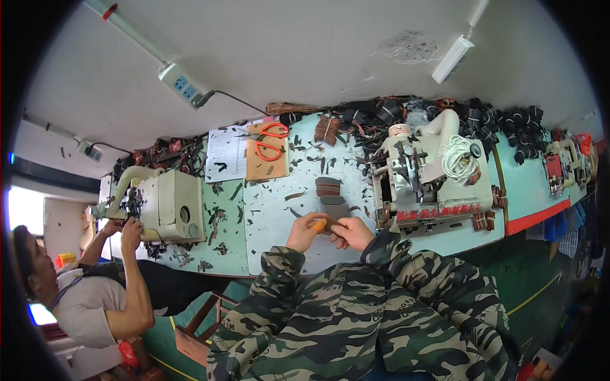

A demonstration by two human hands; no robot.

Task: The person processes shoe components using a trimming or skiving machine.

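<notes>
My left hand (305, 232) and my right hand (354, 233) meet in front of me over the pale work table. Fingers of both hands are closed on a small brown strip (334, 228), partly covered by them. Something orange (319, 225) sits at the left fingertips, and I cannot tell whether it is a finger cover or a separate piece. Just beyond my hands lies a small stack of brown and grey strips (328, 187). Dark offcuts are scattered around it.
A cream machine (438, 178) with a coil of white cord stands to the right. Orange-handled scissors (270, 151) lie on brown card at the back. Black bundles (524, 127) are heaped along the wall. To the left, a person (95, 298) works at another machine (168, 206).
</notes>
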